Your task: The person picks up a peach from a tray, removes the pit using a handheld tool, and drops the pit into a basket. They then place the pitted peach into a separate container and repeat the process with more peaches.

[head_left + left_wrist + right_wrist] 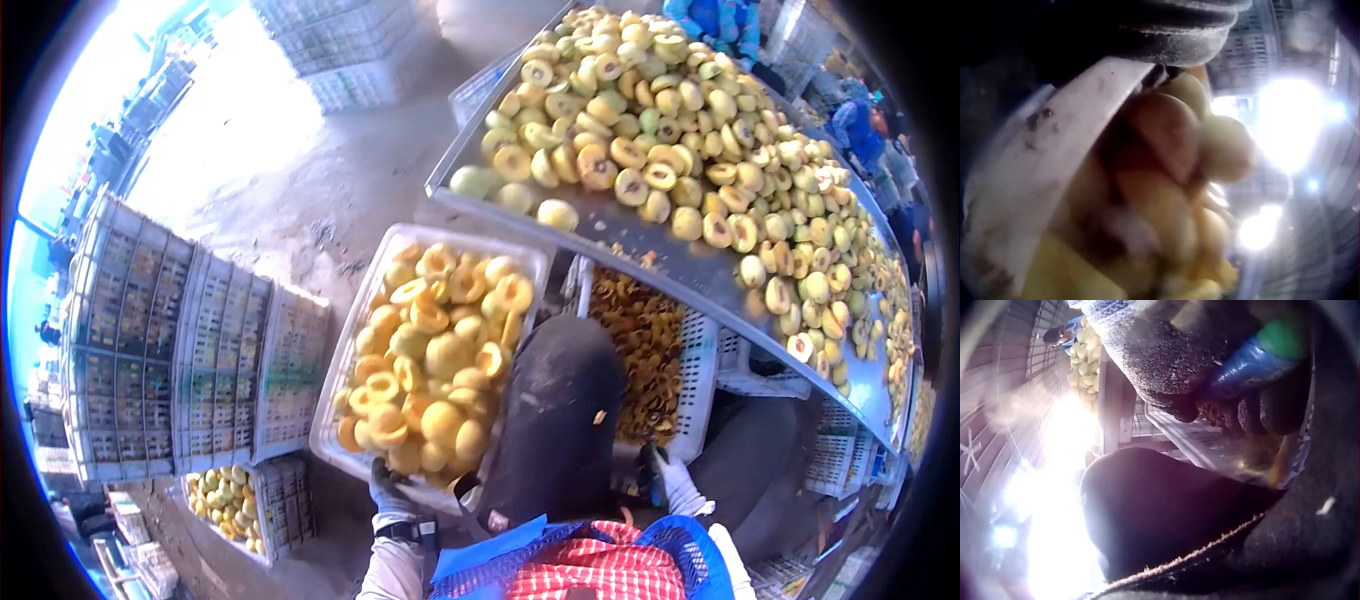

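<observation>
A white plastic crate [328, 405] heaped with halved yellow peaches [430, 310] tilts against the person's left knee. At its near left corner the gloved left hand [388, 490] grips the rim. Up close in the left wrist view, dark glove fingers [1172, 37] curl over the crate's pale rim [1054, 137], with peach halves just inside. The gloved right hand [675, 482] is by the right thigh, near a second crate [700, 375] of brown pits and scraps. In the right wrist view it holds a tool by its blue and green handle [1247, 365]; the tool's working end is hidden.
A sloping metal table [620, 220] piled with halved peaches [690, 130] stands ahead and right. Stacked crates [190, 350] rise at the left, a peach-filled crate [228, 508] below them. More crates [365, 70] stand farther back. Other people [715, 20] are beyond the table.
</observation>
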### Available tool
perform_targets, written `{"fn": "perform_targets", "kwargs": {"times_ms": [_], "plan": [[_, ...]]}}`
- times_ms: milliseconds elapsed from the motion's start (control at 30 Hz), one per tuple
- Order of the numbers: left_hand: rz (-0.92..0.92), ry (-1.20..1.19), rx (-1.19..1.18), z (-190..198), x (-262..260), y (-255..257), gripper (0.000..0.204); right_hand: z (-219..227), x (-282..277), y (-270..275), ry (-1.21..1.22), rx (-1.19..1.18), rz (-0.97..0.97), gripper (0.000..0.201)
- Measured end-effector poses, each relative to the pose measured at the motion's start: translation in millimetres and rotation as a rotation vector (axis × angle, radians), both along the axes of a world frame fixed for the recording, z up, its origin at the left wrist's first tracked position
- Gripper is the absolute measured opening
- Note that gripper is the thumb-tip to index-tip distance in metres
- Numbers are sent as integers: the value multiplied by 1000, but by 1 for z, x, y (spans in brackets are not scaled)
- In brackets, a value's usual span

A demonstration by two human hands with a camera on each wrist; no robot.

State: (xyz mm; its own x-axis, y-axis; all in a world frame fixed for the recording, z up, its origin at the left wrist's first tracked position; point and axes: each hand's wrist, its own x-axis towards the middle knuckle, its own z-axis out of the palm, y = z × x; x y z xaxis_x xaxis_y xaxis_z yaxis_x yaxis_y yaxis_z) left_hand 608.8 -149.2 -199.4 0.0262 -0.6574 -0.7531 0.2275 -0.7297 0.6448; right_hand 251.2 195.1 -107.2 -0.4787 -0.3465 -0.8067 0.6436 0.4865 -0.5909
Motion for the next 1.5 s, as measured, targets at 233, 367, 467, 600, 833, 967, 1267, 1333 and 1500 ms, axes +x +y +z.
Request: {"fn": "perform_targets", "kwargs": {"times_ms": [233, 367, 467, 600, 833, 967, 1267, 1333, 1500], "plan": [[7, 228, 63, -13, 11, -4, 23, 10, -3, -3, 145, -11, 96, 29], [96, 76, 119, 23, -18, 4, 23, 38, 0, -11, -84, 85, -38, 31], [140, 5, 145, -47, 13, 2, 21, 32, 2, -10, -35, 20, -14, 29], [99, 152, 74, 17, -16, 1, 18, -3, -2, 16, -34, -39, -15, 28], [55, -299, -31, -63, 25, -24, 42, 15, 0, 6, 142, 87, 172, 40], [-206, -1417, -139, 6, 1, -23, 62, 11, -6, 12, -14, 36, 10, 38], [-1195, -908, -1619, 91, -273, -40, 57, 17, -20, -5, -231, -74, -83, 30], [-1287, -952, -1630, 57, -310, -43, 55, 14, -24, -3, -179, -79, -26, 30], [-1263, -649, -1412, 48, -339, -88, 43, 23, -28, -10, -121, -34, -40, 34]]}}
